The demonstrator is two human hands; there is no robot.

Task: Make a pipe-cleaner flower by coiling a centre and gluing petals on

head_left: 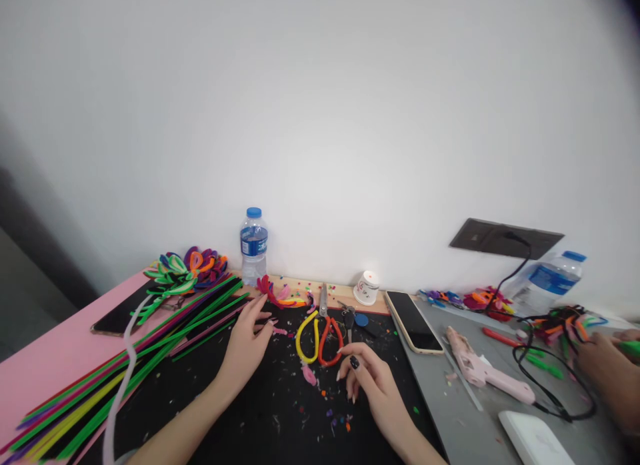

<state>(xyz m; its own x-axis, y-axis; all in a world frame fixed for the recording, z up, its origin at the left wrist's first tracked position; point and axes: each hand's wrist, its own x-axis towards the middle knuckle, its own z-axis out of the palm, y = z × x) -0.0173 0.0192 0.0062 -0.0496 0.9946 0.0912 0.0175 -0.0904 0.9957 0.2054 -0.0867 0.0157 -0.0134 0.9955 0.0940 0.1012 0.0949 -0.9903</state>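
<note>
My left hand (246, 348) lies flat on the black mat (240, 418), fingers stretched out toward a pink scrap (279, 331). My right hand (373, 383) rests on the mat with fingers loosely curled and apart, its fingertips close to the scissors (320, 335) with one yellow and one orange handle. Neither hand holds anything. A pink scrap (309, 375) lies between the hands, under the scissors' handles.
A bundle of coloured pipe cleaners (125, 371) and finished flowers (185, 268) lie at left. A water bottle (253, 246), keys (356, 318), a small cup (367, 288) and a phone (413, 320) stand behind. A pink glue gun (483, 371) and another person's hand (607, 368) are at right.
</note>
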